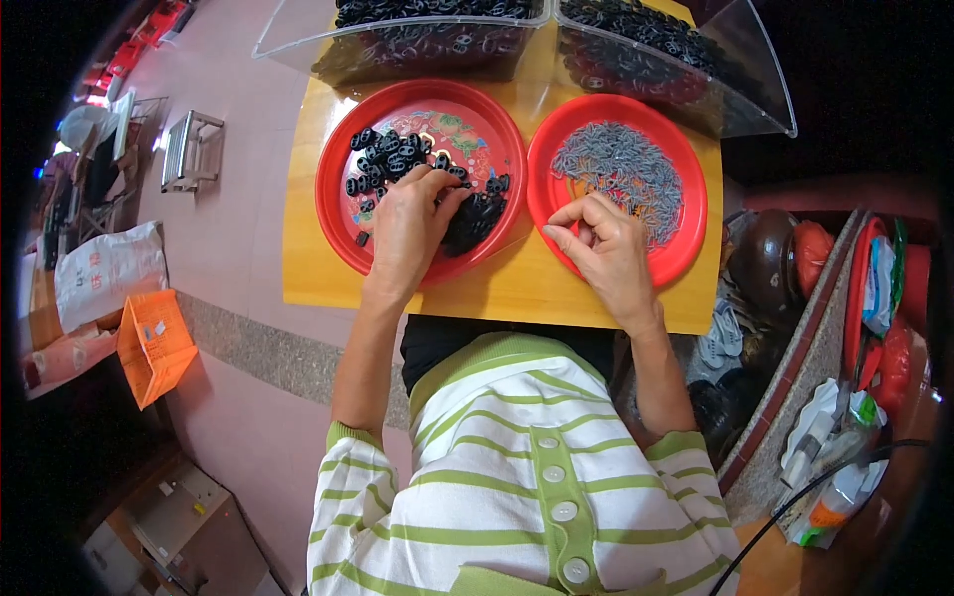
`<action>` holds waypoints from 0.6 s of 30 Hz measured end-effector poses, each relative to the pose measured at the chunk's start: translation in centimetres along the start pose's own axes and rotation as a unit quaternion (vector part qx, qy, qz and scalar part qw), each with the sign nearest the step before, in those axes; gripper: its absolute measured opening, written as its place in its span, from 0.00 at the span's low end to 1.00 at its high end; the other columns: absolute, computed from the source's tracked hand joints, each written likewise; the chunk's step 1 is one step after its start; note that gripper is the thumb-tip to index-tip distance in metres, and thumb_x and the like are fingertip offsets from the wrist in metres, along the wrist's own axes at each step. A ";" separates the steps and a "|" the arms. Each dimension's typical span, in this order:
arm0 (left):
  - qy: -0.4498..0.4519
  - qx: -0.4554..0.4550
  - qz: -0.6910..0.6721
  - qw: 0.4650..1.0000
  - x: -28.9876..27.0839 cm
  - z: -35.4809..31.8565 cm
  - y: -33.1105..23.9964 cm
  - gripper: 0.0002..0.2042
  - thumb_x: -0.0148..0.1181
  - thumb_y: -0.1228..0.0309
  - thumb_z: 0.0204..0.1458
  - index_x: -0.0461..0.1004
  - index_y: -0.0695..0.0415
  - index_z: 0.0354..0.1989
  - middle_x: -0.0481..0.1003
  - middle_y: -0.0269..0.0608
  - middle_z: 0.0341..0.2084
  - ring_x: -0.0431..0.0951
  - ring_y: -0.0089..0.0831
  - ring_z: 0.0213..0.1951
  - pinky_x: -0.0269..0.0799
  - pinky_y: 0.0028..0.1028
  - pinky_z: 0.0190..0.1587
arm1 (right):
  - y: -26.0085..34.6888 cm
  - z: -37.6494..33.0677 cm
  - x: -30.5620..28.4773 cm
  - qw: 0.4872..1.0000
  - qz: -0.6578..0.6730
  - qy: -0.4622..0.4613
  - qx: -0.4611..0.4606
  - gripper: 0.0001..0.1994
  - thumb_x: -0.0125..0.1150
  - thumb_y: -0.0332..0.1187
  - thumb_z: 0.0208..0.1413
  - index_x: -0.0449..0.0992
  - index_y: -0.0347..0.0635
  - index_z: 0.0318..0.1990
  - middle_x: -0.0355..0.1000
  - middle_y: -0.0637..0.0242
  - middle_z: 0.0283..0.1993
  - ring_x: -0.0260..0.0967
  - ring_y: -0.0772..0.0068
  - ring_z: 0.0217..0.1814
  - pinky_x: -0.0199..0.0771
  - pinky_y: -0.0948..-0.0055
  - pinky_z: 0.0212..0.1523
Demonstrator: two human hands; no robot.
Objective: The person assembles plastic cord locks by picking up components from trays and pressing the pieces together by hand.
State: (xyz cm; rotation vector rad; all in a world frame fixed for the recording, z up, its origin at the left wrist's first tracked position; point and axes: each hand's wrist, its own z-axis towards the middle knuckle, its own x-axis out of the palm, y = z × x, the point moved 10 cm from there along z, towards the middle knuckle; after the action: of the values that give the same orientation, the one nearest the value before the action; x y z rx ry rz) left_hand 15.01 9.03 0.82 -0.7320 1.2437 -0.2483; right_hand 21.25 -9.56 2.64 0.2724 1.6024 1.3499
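Head view. The yellow worktop carries two red trays side by side. The left red tray holds a pile of small black plastic parts. The left hand rests palm down in this tray, its fingers curled into the pile; what the grip holds cannot be told. The right red tray holds a heap of small grey parts. The right hand lies over the near rim of that tray, thumb and forefinger pressed together in a pinch; the pinched item is too small to make out. At the far edge stand two clear bins filled with black parts. An orange crate sits on the floor at the left.
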 end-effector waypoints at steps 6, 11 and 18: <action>-0.016 0.002 0.058 0.998 0.4 0.2 -0.5 0.07 0.62 0.70 0.44 0.75 0.59 0.30 0.74 0.45 0.28 0.76 0.44 0.31 0.71 0.37 0.35 | -0.1 -0.3 0.4 1.000 0.003 0.002 -0.001 0.04 0.63 0.24 0.46 0.73 0.37 0.29 0.67 0.65 0.26 0.62 0.78 0.19 0.63 0.76 0.22; -0.004 0.026 0.013 1.000 0.4 0.7 -0.5 0.07 0.62 0.73 0.42 0.74 0.61 0.28 0.74 0.47 0.28 0.76 0.44 0.31 0.71 0.36 0.34 | 0.0 -0.2 0.7 1.000 0.010 -0.001 -0.004 0.04 0.63 0.24 0.45 0.73 0.37 0.29 0.67 0.65 0.25 0.62 0.77 0.19 0.63 0.75 0.22; 0.043 -0.019 -0.063 0.997 0.7 1.2 0.1 0.06 0.62 0.78 0.41 0.71 0.65 0.27 0.74 0.47 0.26 0.77 0.39 0.28 0.70 0.32 0.32 | 0.3 0.3 0.8 1.000 0.014 -0.005 -0.005 0.05 0.63 0.25 0.45 0.73 0.37 0.29 0.67 0.66 0.25 0.62 0.77 0.19 0.63 0.75 0.22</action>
State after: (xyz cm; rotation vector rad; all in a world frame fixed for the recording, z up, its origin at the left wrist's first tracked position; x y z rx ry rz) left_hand 16.32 9.16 0.38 -0.8414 1.2886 -0.3646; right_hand 20.94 -8.74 2.48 0.2960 1.5878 1.3743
